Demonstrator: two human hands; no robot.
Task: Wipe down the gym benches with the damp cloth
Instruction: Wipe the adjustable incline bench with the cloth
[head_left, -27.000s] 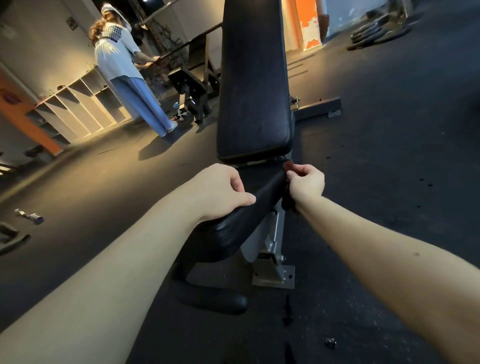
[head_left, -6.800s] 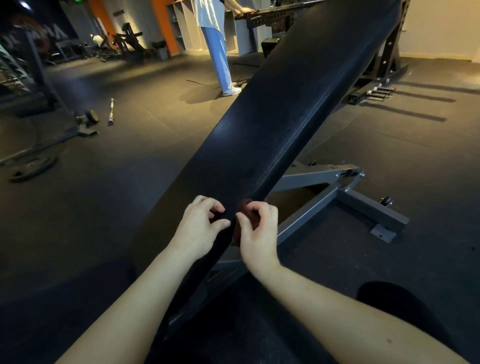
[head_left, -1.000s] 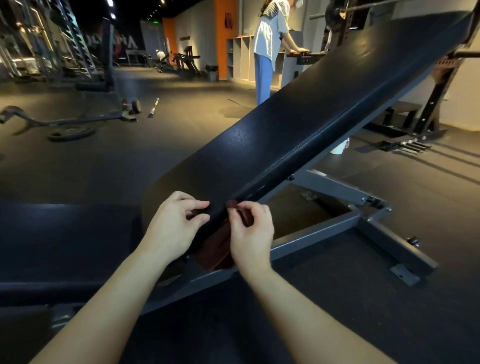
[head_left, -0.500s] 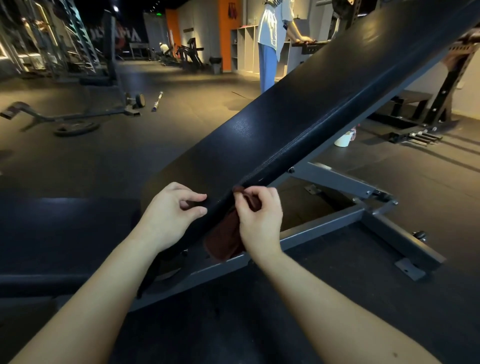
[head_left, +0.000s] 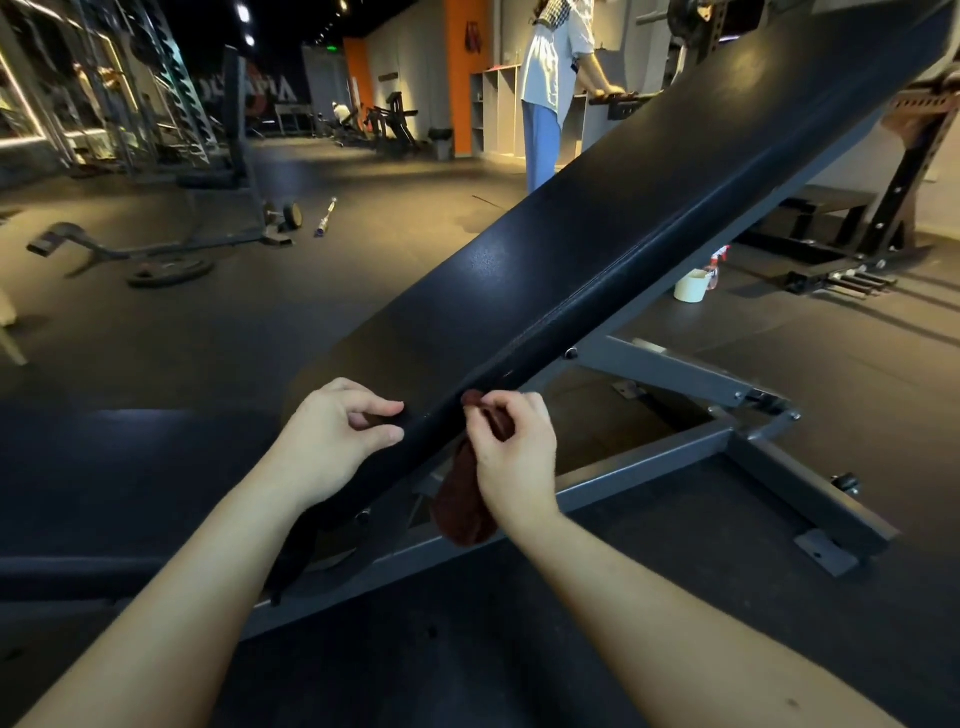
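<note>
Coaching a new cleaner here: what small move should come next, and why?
Probably slide the right hand with the cloth up along the side edge of the backrest pad. It pinches the cloth against that edge near the low end, and the edge runs on up to the right. The left hand grips the pad beside it.

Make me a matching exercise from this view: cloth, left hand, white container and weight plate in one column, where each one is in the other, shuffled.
1 cloth
2 left hand
3 white container
4 weight plate

A lying flat on the floor, far left
B gripping the bench pad at its edge
C hanging from the right hand
D upright on the floor, past the bench pad

Pairs: 1-C, 2-B, 3-D, 4-A
</note>
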